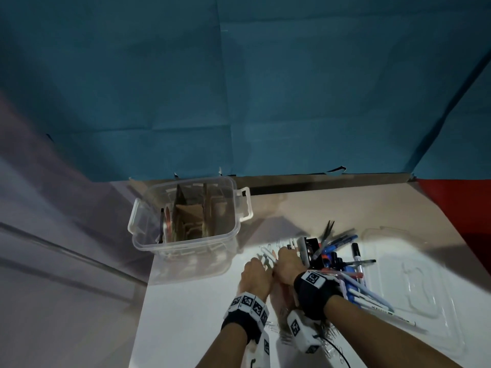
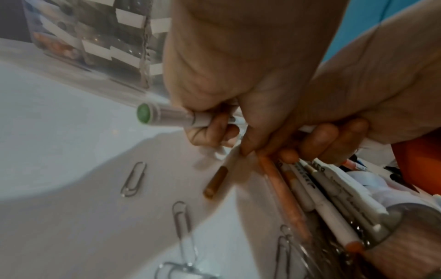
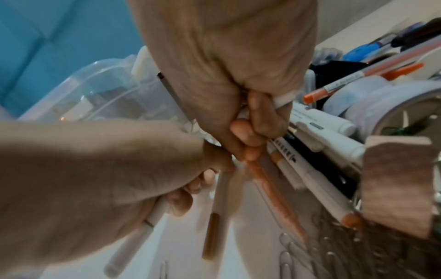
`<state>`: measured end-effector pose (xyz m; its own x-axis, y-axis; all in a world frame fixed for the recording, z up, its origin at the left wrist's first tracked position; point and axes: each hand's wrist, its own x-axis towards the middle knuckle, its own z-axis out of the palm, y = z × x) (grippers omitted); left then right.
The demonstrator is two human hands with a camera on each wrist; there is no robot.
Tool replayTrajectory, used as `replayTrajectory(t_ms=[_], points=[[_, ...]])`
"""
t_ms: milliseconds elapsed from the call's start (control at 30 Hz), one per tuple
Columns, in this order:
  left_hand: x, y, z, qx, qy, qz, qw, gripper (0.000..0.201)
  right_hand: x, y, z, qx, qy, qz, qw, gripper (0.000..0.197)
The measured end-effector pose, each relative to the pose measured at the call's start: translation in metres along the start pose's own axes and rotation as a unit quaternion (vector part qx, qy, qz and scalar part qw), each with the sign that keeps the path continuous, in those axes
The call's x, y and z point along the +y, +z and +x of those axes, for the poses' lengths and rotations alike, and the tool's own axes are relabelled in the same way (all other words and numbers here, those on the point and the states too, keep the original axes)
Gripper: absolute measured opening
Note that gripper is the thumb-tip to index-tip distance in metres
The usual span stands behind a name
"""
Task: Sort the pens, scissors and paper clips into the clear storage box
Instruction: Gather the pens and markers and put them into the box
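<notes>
My two hands meet on the white table beside the pile of pens. My left hand grips a white marker with a green end cap. My right hand is curled round a bundle of pens, among them an orange one. A brown-tipped pen runs up between both hands; which one holds it I cannot tell. Scissors stick out of the pile's far side. Paper clips lie loose on the table. The clear storage box, split by cardboard dividers, stands open to the far left.
The box's clear lid lies flat to the right of the pile. A roll of tape sits among the pens. More paper clips lie under my wrists. A blue backdrop stands behind the table; the table's left edge runs just below the box.
</notes>
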<state>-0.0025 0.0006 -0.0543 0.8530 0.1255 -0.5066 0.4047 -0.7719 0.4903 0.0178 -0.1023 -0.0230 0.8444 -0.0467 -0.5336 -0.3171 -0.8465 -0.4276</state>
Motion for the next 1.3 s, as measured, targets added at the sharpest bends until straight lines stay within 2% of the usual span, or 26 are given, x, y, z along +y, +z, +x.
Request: replayTrajectory(t_ms=[100,200,300,433,500,567,667,800,900,1000,1033,1100,1167,1233,1300], points=[[-0.001,-0.012,0.002,-0.036,0.020,-0.053,0.998,0.027,0.003,-0.020,-0.002,-0.003,0.003,0.110,0.994,0.012],[0.000,-0.032,-0.001,-0.077,0.051,-0.111,0.990,0.015,0.009,-0.054,-0.007,0.002,0.008,0.233,0.972,0.023],[0.012,-0.060,-0.015,-0.122,0.048,-0.255,0.958,0.005,0.004,-0.094,-0.016,-0.007,-0.025,0.316,0.948,0.023],[0.038,-0.116,-0.043,-0.141,0.140,-0.345,0.917,0.015,-0.028,-0.136,-0.032,-0.049,-0.078,0.390,0.916,0.021],[0.044,-0.146,-0.051,-0.120,0.170,-0.355,0.911,0.015,-0.049,-0.146,-0.030,-0.065,-0.089,0.409,0.906,0.020],[0.043,-0.174,-0.051,-0.083,0.166,-0.367,0.912,0.014,-0.072,-0.146,-0.023,-0.060,-0.126,0.377,0.916,0.019],[0.026,-0.216,-0.042,-0.002,0.130,-0.376,0.917,0.012,-0.118,-0.136,-0.021,-0.076,-0.175,0.339,0.921,0.020],[-0.012,-0.266,-0.032,0.078,0.056,-0.358,0.929,0.015,-0.181,-0.108,-0.022,-0.130,-0.194,0.297,0.926,0.011],[-0.042,-0.298,-0.012,0.111,0.020,-0.269,0.956,0.017,-0.228,-0.084,-0.016,-0.137,-0.204,0.287,0.926,0.009],[-0.061,-0.312,0.011,0.137,-0.027,-0.199,0.970,0.010,-0.265,-0.060,-0.005,-0.111,-0.196,0.261,0.939,0.010],[-0.065,-0.312,0.017,0.140,-0.037,-0.169,0.975,0.011,-0.272,-0.051,0.004,-0.111,-0.202,0.238,0.943,0.015],[-0.070,-0.310,0.022,0.157,-0.039,-0.111,0.981,0.026,-0.274,-0.035,0.018,-0.123,-0.222,0.176,0.951,0.026],[-0.067,-0.308,0.016,0.198,-0.014,-0.089,0.976,0.037,-0.265,-0.040,0.012,-0.112,-0.234,0.128,0.957,0.024],[-0.064,-0.305,0.008,0.226,0.023,-0.081,0.971,0.037,-0.251,-0.052,0.007,-0.096,-0.239,0.143,0.956,0.015],[-0.058,-0.299,-0.004,0.240,0.065,-0.067,0.966,0.033,-0.234,-0.066,0.006,-0.103,-0.221,0.193,0.950,0.014]])
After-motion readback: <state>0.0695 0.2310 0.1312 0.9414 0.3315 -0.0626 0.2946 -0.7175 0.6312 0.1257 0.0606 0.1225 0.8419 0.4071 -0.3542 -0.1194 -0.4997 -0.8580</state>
